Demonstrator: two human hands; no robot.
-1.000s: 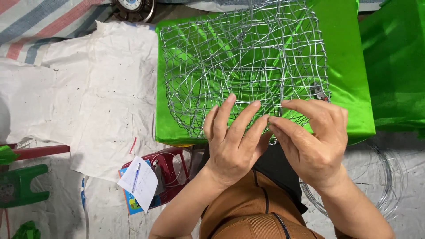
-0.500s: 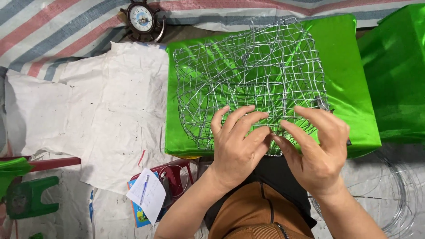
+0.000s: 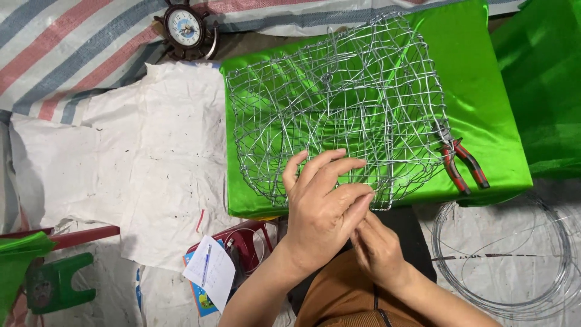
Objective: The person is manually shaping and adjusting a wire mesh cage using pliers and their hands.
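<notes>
A rounded frame of silver wire mesh (image 3: 339,103) lies on a box covered in bright green satin (image 3: 484,91). My left hand (image 3: 324,206) rests on the frame's near edge, with its upper fingers spread over the mesh and its lower fingers curled at the rim. My right hand (image 3: 378,248) is lower, in front of the box and over my lap. Its fingertips are pinched together against the left hand's fingertips. What they pinch is too thin to make out. Red-and-black pliers (image 3: 463,163) lie on the satin to the right of the frame.
A coil of thin wire (image 3: 505,254) lies on the floor at the right. A small clock (image 3: 184,29) stands at the back. White sacking (image 3: 139,163) covers the left floor. A red stool (image 3: 242,239), a green stool (image 3: 54,281) and paper with a pen (image 3: 209,272) lie nearby.
My right hand has drawn back off the mesh toward my lap, uncovering the pliers. My left hand stays on the near edge with its fingers more curled.
</notes>
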